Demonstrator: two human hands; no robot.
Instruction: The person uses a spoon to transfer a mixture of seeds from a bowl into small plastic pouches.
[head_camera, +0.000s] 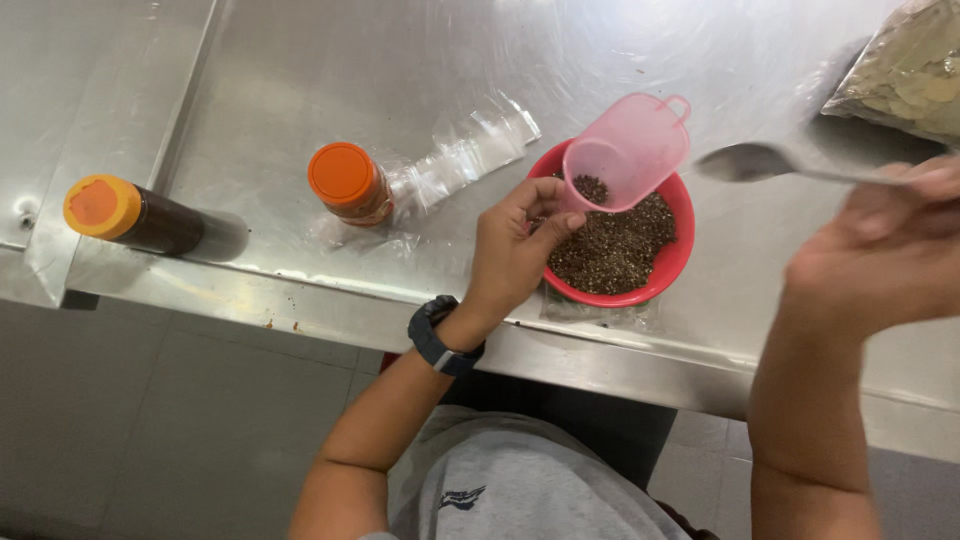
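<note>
a view from above of a person's two bare arms reaching from a grey shirt over a grey tiled floor to a steel counter. the left hand, with a dark watch on its wrist, has its fingers curled around the base of a small pink translucent measuring cup – the cup is tilted on its side above a red bowl, its mouth facing the viewer, with a few dark seeds lying inside. the right hand, raised and blurred at the right edge, is closed around the handle of a metal spoon, whose bowl hovers just right of the cup – whether it carries anything cannot be told. the red bowl sits near the counter's front edge and is filled with small dark brown seeds. left of it stands a jar with an orange lid, resting against a crumpled clear plastic bag. farther left lies a dark bottle with an orange cap. at the far right corner is a clear bag of pale dried leaves.
</note>
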